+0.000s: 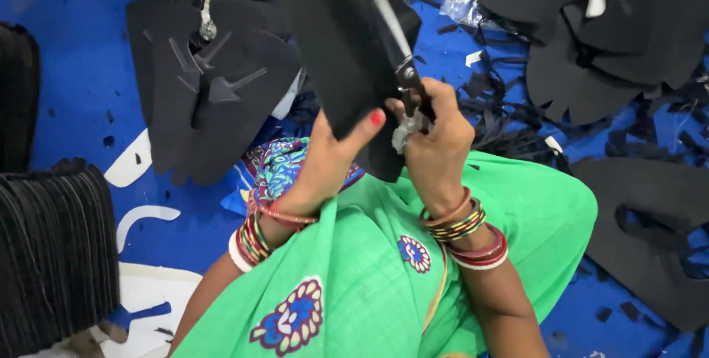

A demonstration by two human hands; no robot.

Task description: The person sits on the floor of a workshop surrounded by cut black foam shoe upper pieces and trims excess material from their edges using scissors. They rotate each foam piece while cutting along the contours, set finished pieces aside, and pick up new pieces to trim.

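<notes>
The left hand (325,162) pinches the black foam sheet (347,40) raised over the green lap while the right hand (436,144) grips scissors (402,63) biting its edge, so keeping the sheet taut should steady the cut

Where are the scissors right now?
The scissors are just right of centre in the head view, gripped by the right hand, blades pointing up along the black sheet held by the left hand.

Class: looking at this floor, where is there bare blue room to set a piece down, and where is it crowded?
Bare blue floor lies upper left, bordered by the black stack and dark bundle. Crowded: the scraps and black pieces upper right.
</notes>
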